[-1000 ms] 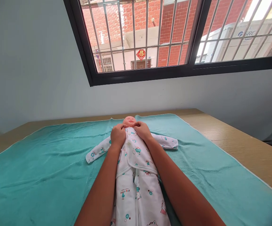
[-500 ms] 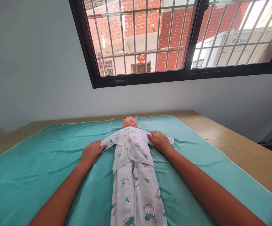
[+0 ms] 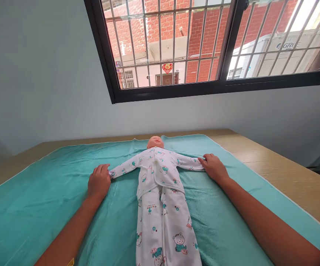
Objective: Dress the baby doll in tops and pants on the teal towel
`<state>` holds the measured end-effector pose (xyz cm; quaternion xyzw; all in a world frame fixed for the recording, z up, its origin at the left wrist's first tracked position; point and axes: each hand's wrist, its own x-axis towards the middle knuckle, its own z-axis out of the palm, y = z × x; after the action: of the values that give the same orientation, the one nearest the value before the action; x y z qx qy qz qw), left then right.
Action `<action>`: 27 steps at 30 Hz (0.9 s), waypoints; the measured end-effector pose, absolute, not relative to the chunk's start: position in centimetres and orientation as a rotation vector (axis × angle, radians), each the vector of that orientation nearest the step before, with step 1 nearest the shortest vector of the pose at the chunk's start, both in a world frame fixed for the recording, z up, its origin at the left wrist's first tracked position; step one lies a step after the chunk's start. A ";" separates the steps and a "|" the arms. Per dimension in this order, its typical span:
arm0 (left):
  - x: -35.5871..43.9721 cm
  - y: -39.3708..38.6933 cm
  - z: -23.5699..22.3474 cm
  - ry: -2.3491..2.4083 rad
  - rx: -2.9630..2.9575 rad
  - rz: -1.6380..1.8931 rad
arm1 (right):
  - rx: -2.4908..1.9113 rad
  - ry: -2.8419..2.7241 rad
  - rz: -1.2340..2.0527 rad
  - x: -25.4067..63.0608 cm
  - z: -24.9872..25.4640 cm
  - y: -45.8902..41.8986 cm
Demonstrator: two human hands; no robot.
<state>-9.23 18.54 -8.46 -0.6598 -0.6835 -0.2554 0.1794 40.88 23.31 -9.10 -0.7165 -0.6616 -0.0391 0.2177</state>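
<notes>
A baby doll (image 3: pixel 155 142) lies face up, dressed in a white printed top (image 3: pixel 164 166) and white printed trousers (image 3: pixel 173 225). Its two sleeves stretch out sideways. At the end of the sleeve on the left, my left hand (image 3: pixel 99 180) is closed on the cuff, the thumb against the fabric. My right hand (image 3: pixel 215 168) holds the other cuff, fingers over its end. Whatever lies inside the cuffs is hidden. The lower ends of the trousers run out of view at the bottom.
Under the doll a turquoise cloth (image 3: pixel 51 199) spreads over a wooden table (image 3: pixel 276 166). Behind the table rises a pale wall (image 3: pixel 51 92) with a black-framed, barred window (image 3: pixel 168 92).
Both my hands have slid outward along the sleeves to the cuffs, the right one further. The sleeves now show nearly their full length, straightened out.
</notes>
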 end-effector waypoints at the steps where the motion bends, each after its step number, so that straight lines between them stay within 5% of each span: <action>1: -8.5 18.2 -8.0 -1.859 -1.909 -0.837 | -2.045 -1.746 -0.077 41.1 -8.9 23.3; 5: -4.0 15.2 -6.1 -1.487 -2.294 -1.234 | -2.142 -1.664 0.057 41.2 -8.7 23.3; 11: 1.8 10.8 -5.3 -0.959 -2.744 -1.067 | -1.834 -1.640 0.164 41.7 -9.5 24.3; 18: 3.5 10.6 -7.0 -1.286 -2.573 -1.260 | -1.653 -1.470 -0.147 40.5 -6.3 22.8; 24: 4.5 10.3 -7.0 -1.549 -2.505 -1.386 | -1.182 -2.178 0.307 29.3 -2.3 14.3; 27: 4.7 10.3 -6.7 -1.644 -2.516 -1.388 | -1.173 -2.391 0.154 25.5 -2.2 11.3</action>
<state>4.68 10.32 -6.71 -0.7572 -0.4948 -0.4179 -0.0844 25.48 11.33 -2.25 -0.4275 -0.8712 0.0562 0.2345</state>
